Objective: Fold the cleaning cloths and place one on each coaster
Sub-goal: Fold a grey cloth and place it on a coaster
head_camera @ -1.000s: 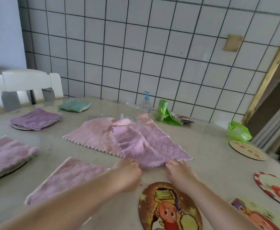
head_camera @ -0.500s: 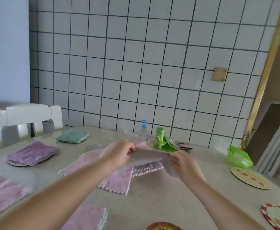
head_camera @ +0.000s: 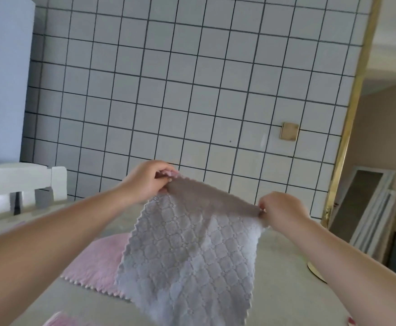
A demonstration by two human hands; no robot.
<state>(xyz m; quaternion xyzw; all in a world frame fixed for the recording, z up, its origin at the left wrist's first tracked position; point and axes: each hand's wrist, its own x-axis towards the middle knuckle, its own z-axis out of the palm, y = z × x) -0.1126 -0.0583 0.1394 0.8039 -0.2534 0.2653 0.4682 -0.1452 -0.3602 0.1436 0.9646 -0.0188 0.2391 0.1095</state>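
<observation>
Lifted higher than half a second ago, the lilac cleaning cloth [head_camera: 187, 255] now hangs in the air above the counter [head_camera: 274, 278], and the view has tilted up so most of the counter has dropped out of frame. Nearest, a pink cloth corner [head_camera: 58, 320] pokes in at the bottom edge, and a red-and-white coaster edge [head_camera: 352, 321] shows at bottom right. The lilac cloth's scalloped lower edge dangles over a pink cleaning cloth [head_camera: 96, 262] lying flat on the counter. At right, a sliver of a tan round coaster [head_camera: 315, 272] sits on the counter, well apart from the hanging cloth. Left hand [head_camera: 147, 182] pinches the cloth's top left corner, fingers curled tight, grip closed on fabric. Right hand [head_camera: 279, 210] pinches the top right corner the same way, grip closed on it. The top edge is stretched between both hands, with its far flap folded back. Beyond, a white chair back [head_camera: 20, 177] stands at left, with a white tiled wall [head_camera: 192, 90] behind and a gold door frame [head_camera: 354, 114] at right.
</observation>
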